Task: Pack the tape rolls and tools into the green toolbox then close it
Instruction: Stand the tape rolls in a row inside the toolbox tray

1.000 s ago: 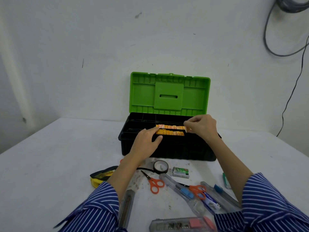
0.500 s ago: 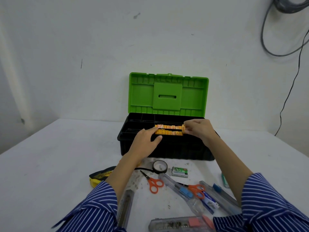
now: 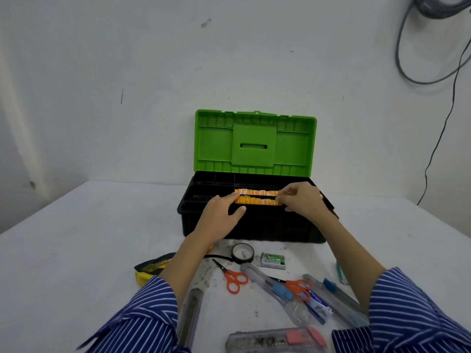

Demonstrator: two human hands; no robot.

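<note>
Toolbox [image 3: 252, 225], black base, green lid raised: set on the table [image 3: 76, 250] against the wall. Since a second ago, little change is noted; the right hand [image 3: 302, 203] is lowered slightly onto the orange strips. Orange strips [image 3: 256, 196], two rows: held in the toolbox's top tray. Left hand [image 3: 220, 216]: laid at the strips' left end, fingers straight, thumb out. Right hand: fingers curled, the strips' right end pinched. In front of the toolbox are listed: black tape roll [image 3: 243, 253], two orange scissors [image 3: 233, 278], clear utility knives [image 3: 276, 293]. Items at the lower edge are cut off; the yellow-black object is hidden partly by the left forearm.
</note>
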